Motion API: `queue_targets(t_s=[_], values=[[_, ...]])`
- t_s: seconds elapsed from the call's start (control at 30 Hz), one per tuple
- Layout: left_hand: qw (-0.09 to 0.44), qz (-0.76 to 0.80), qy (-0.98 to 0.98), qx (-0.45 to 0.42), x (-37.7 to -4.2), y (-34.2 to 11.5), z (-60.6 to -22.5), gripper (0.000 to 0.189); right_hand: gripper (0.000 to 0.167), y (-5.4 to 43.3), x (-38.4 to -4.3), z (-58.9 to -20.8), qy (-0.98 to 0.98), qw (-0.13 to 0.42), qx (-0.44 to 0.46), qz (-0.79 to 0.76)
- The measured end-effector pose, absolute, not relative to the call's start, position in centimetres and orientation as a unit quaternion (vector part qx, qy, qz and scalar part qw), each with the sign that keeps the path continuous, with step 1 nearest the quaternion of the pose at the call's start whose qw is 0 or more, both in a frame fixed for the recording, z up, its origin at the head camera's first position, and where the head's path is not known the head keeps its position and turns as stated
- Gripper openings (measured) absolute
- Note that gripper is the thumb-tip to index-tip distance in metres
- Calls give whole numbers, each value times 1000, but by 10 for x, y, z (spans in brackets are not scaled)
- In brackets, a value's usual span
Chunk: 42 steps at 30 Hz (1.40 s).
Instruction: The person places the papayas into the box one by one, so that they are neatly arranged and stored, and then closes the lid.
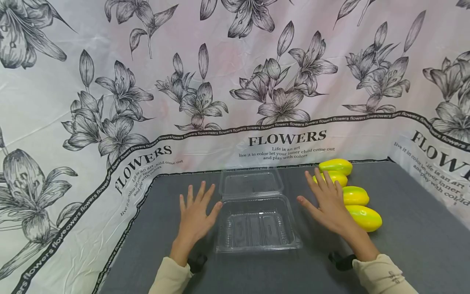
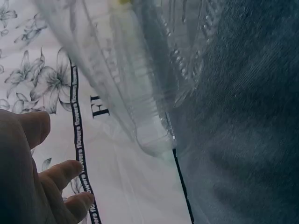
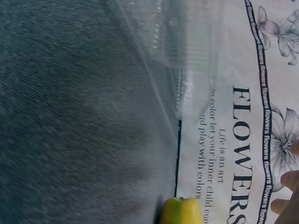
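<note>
A clear plastic clamshell container (image 1: 257, 243) stands in the middle of the table, its lid (image 1: 251, 183) tipped back toward the wall. To its left my left hand (image 1: 196, 216) hovers with fingers spread, holding nothing. On the other side my right hand (image 1: 328, 204) is spread in the same way, also without anything in it. Several yellow-green oval fruits, smooth like small melons or papayas, form a column beside the right hand; the nearest fruit (image 1: 364, 218) lies by the wrist, and the second from the back is partly hidden behind the fingers.
A dark grey cloth (image 1: 257, 273) covers the table. Behind and along both sides hangs a white curtain (image 1: 205, 153) printed with lilies and lettering, meeting the table's back edge. Black straps (image 1: 341, 261) circle the wrists below cream sleeves.
</note>
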<state>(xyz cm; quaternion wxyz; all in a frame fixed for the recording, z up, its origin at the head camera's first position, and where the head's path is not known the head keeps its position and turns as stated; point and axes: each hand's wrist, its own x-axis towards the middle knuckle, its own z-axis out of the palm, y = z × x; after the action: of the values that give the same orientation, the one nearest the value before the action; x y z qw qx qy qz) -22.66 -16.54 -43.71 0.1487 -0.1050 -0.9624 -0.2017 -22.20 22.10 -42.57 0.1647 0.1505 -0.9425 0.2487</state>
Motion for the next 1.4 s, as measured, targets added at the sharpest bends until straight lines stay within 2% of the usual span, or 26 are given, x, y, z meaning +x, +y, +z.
queue_targets(t_s=[0.13,0.37,0.47,0.77,1.07,1.4], values=[[129,-225,-957,-132,-225,-164,-443,68,82,219,-222,-435,-942,147,159,257],[46,-309,-920,-235,-227,-172,-456,78,79,217,-225,-453,-939,128,163,273],[30,-338,-903,-262,-229,-175,-461,80,78,217,-225,-461,-943,116,160,268],[17,-357,-884,-301,-232,-180,-475,82,72,216,-222,-474,-942,109,157,276],[8,-372,-883,-286,-235,-176,-481,84,66,214,-222,-479,-945,65,143,288],[56,-429,-847,-310,-232,-182,-483,58,64,215,-224,-484,-947,35,132,292]])
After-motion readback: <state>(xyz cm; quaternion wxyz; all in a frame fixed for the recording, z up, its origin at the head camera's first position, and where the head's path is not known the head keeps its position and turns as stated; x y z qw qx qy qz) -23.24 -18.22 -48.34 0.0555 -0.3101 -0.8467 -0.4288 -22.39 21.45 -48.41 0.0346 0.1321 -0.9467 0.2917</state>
